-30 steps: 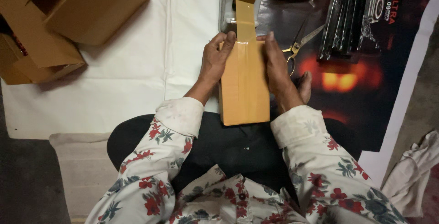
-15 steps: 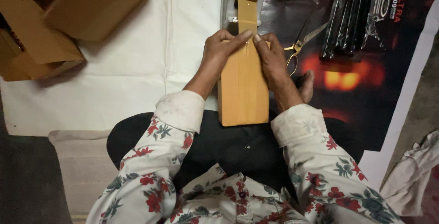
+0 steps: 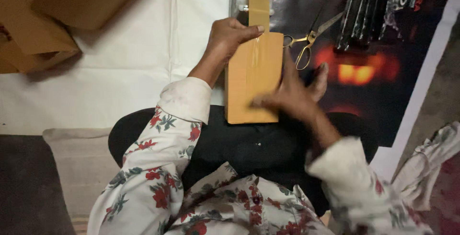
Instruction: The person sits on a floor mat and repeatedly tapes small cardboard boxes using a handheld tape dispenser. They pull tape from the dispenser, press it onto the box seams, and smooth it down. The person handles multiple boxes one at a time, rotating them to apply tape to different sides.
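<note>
Two sheets, white sheet point(image 3: 143, 48) and dark poster point(image 3: 383, 72), cover the floor; left hand point(image 3: 230, 36) pinches the cardboard box point(image 3: 251, 86), right hand point(image 3: 292, 96) spread flat on it.

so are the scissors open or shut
Open: the scissors lie on the dark poster with gold handle loops apart and blades slightly spread.

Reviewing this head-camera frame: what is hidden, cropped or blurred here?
- Right hand: motion-blurred over the flat brown box, so contact is unclear.
- Tape strip: runs off the top edge with the roll; its start is cut off.
- Scissors: part of one handle loop is hidden behind the right hand.
- Cardboard boxes: cropped by the top and left edges.
- Left hand: its palm side faces away.
</note>
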